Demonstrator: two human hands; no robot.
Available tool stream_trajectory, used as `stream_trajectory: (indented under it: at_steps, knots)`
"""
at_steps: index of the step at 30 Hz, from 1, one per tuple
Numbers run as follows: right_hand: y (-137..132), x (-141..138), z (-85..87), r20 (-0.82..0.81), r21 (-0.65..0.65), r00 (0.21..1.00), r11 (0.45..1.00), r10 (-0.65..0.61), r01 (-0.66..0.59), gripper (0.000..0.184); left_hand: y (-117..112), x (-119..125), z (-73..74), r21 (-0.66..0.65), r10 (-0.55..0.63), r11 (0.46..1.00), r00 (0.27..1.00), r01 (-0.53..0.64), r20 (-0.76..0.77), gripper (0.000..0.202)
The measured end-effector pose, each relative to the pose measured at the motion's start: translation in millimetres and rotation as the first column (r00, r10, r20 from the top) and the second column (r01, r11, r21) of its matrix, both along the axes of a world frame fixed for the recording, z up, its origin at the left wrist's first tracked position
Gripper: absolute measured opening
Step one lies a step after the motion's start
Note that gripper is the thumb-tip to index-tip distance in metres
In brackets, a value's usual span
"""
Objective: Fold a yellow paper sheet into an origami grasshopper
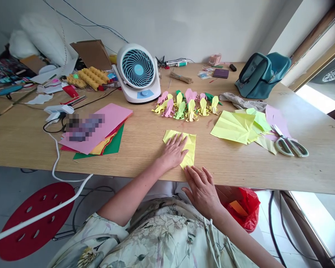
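Surface [145, 137]: fan [138, 70] at back, L of ctr; paper stack [111, 113] to L. Yellow sheet [191, 144] at ctr, nr front edge. L hand [171, 153] flat on it, fingers spread; R hand [202, 190] at its nr corner, fingers straight, unclosed. Small folded pcs [191, 108] behind sheet.

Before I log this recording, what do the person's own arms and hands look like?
The left hand and right hand are bare, with no gloves, rings or watch visible. A loose, pale, floral-print sleeve ends near the left elbow.
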State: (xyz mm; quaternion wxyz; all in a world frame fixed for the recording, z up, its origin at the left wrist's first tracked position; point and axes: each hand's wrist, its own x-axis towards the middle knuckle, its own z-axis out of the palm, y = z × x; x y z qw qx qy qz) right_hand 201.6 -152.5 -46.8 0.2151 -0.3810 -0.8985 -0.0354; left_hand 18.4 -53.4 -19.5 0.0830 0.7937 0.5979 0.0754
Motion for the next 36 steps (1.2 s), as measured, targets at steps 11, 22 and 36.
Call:
stream_trajectory:
  at_steps: [11,22,36]
  knots:
    - [-1.3,-1.1,-3.1,-0.017,-0.028,1.000,1.000,-0.013,0.013,0.053,53.0,-48.3,2.2,-0.012,0.356,0.935,0.935,-0.355,0.011,0.066]
    - [-8.6,15.3,-14.2,-0.168,0.141,0.983,0.989,0.069,-0.045,0.039,2.7,-59.4,13.9,0.266,0.221,0.918,0.936,-0.295,0.274,0.048]
    - [-24.7,21.5,11.4,-0.193,0.252,0.950,0.948,0.246,-0.195,0.041,-59.2,-20.6,25.4,-0.542,0.540,0.840,-0.124,0.025,0.832,0.058]
